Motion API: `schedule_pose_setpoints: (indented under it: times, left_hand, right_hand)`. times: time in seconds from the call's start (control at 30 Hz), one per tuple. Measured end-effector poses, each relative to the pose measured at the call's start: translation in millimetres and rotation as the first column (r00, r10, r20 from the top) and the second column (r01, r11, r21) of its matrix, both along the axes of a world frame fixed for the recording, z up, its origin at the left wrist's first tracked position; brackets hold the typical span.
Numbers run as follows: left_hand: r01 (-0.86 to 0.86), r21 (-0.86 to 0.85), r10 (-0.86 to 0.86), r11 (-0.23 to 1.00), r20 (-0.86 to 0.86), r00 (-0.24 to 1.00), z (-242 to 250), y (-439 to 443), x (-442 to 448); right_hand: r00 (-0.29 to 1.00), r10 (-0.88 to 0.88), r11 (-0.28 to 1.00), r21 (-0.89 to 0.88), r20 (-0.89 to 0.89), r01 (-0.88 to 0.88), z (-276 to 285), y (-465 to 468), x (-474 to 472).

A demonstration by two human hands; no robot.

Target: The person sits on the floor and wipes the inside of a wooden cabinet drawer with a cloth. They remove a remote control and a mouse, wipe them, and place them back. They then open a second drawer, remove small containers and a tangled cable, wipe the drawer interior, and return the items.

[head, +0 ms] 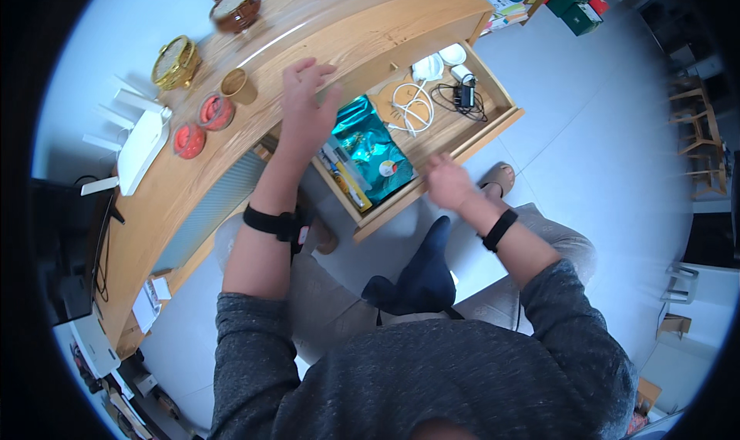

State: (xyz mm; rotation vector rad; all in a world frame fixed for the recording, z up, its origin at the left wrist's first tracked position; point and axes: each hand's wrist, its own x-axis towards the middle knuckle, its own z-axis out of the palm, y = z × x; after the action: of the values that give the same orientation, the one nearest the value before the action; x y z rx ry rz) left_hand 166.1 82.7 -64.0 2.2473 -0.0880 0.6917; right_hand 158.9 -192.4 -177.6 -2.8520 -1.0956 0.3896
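An open wooden drawer (491, 130) juts out of a long wooden cabinet (370, 29) in front of me. My left hand (309, 107) is raised over the cabinet's front edge, fingers apart, holding nothing. At the drawer's front panel is my right hand (448, 179), its fingers bent at the top edge; blur hides how firmly they grip. Inside the drawer lie a shiny teal foil bag (373, 151), a yellow pen-like item (355, 188) in a side tray, an orange-tan mat (399, 104), a coiled white cable (429, 109), a black power adapter (464, 96) and white round items (428, 68).
On the cabinet top stand a white router (141, 151), two red-filled jars (215, 111), a brown cup (239, 87), a gold pot (175, 64) and a brown pot (236, 9). Green boxes (575, 12) stand on the floor beyond. A dark blue object (419, 275) hangs before my body.
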Motion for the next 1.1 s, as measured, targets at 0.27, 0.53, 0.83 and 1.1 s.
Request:
schedule_pose_setpoints:
  times: [0.27, 0.53, 0.83, 1.1]
  left_hand:
    - [0.068, -0.224, -0.121, 0.972, -0.232, 0.965, -44, -37, -38]
    - [0.162, -0.153, -0.222, 0.975, -0.641, 0.734, -145, -76, -102]
    - [0.330, 0.055, -0.215, 0.942, -0.657, 0.723, -186, -103, -120]
    - [0.315, 0.180, -0.121, 0.932, -0.663, 0.739, -170, -112, -123]
  right_hand:
    - [0.957, 0.284, 0.869, 0.403, 0.066, -0.286, -26, 76, -116]
    - [0.698, -0.711, 0.417, 0.750, -0.084, 0.514, -55, -18, -20]
    - [0.446, -0.322, -0.291, 0.535, -0.835, 0.793, -102, 55, -62]
    - [0.349, -0.747, -0.202, 0.693, -0.566, 0.692, -80, 66, -52]
